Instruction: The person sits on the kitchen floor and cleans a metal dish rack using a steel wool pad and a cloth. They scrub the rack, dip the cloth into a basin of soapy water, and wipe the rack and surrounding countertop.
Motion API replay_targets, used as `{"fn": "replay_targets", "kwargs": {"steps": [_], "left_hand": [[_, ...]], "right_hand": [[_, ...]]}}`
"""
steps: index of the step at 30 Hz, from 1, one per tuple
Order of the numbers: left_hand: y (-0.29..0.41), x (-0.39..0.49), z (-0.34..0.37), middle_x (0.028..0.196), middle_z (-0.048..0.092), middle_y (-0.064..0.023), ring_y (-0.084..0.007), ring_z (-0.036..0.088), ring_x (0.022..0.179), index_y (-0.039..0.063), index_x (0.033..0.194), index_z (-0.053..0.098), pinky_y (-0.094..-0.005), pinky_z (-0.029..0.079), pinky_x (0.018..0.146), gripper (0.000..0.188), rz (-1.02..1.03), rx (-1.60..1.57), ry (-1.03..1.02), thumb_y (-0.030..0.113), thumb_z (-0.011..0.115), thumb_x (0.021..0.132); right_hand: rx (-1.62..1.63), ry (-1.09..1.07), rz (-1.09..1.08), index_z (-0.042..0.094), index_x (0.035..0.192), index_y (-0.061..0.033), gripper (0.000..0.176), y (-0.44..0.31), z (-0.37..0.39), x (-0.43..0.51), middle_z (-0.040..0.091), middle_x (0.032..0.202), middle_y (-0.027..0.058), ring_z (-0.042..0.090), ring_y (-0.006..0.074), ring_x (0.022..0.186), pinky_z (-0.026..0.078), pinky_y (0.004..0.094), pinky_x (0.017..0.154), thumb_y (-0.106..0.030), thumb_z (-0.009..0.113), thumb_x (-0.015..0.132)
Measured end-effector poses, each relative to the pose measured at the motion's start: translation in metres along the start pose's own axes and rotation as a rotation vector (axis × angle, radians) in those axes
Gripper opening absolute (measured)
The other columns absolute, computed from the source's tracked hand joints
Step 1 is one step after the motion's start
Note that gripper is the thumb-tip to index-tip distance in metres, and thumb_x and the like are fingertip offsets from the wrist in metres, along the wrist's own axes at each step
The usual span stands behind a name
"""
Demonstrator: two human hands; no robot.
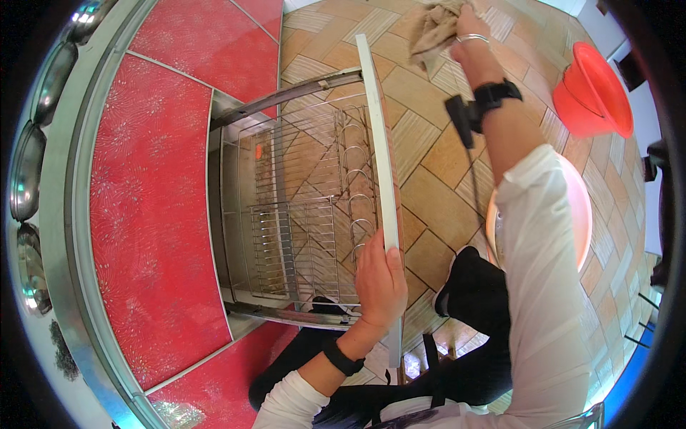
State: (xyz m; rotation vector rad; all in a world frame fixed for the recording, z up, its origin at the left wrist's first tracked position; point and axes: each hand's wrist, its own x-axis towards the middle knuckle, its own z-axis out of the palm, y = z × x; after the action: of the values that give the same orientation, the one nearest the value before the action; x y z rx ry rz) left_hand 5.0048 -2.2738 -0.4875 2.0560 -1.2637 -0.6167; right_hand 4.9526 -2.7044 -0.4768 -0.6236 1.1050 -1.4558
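Observation:
A wire-rack pull-out drawer (308, 204) stands out from a cabinet with red panels (153, 214). My left hand (378, 284) rests over the top edge of the drawer's front panel (381, 161), fingers on the inner side and thumb toward the outer side. Beyond the far end of that panel, my right hand (471, 24) grips a crumpled brown cloth (435, 32) above the tiled floor. The cloth hangs down loosely from the fingers. Inside the drawer, thin metal bars and a row of curved wire dividers (356, 177) show no dishes among them.
A red bucket (581, 102) stands at the upper right. A pale pink basin (581, 209) is partly hidden behind my right sleeve. Metal slide rails (289, 96) run along the drawer's sides. Shiny metal bowls (29, 171) line the countertop (64, 214) at the left.

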Motion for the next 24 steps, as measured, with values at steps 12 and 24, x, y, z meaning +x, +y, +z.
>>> {"fn": "replay_targets", "kwargs": {"steps": [12, 24], "left_hand": [[-0.001, -0.001, 0.008, 0.114, 0.054, -0.0237, -0.0397, 0.051, 0.104, -0.004, 0.13, 0.045, -0.0461, 0.039, 0.092, 0.04, 0.026, -0.045, 0.044, 0.019, 0.04, 0.098], [-0.005, 0.0, -0.001, 0.114, 0.054, -0.0235, -0.0395, 0.051, 0.105, -0.004, 0.131, 0.044, -0.0462, 0.04, 0.091, 0.04, 0.012, -0.012, 0.035, 0.02, 0.04, 0.098]], "right_hand": [[-0.978, -1.032, -1.026, 0.06, 0.12, -0.0056, 0.053, 0.045, -0.031, -0.169, 0.039, 0.138, 0.0278, 0.035, 0.0448, 0.131, 0.031, 0.0498, 0.11, -0.032, 0.07, 0.076], [-1.258, -0.622, -0.739, 0.047, 0.133, -0.0062, 0.059, 0.079, 0.062, -0.128, 0.023, 0.151, 0.0249, 0.055, 0.0427, 0.114, 0.048, 0.0433, 0.095, -0.01, 0.063, 0.076]]}}
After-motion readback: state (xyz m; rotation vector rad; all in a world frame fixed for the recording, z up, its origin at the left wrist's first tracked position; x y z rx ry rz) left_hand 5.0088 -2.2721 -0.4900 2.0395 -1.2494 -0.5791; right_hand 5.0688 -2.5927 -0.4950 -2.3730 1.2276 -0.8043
